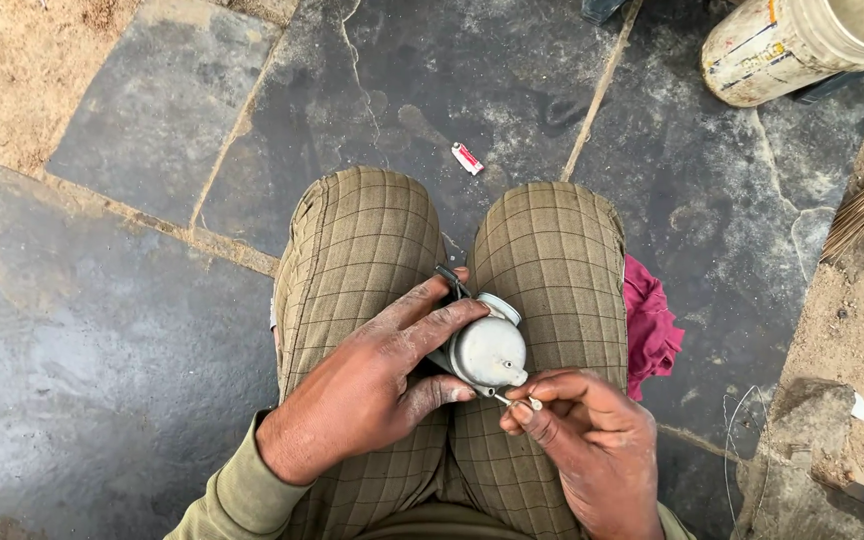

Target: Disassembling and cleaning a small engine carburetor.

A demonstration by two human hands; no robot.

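Right at the lap, the person's right hand (592,440) pinches a thin metal pin (512,402) between thumb and forefinger, its tip touching the small spout on a rounded grey metal part (487,350). That part sits between the knees, clamped in the left hand (377,385), fingers wrapped over its top and thumb tucked beneath. Both hands are smeared with dark grime, and I'd judge that to be the hazard: greasy fingers could let the pin slip or drop, and with the part propped on cloth rather than anything firm, a hard push might bend the pin or skid it off the spout. Just beside the right knee lies a crumpled pink rag (649,325). Farther off, on the wet stone paving (152,330), rests a small red-and-white wrapper (467,158), and beyond it a dirty white bucket (802,40).
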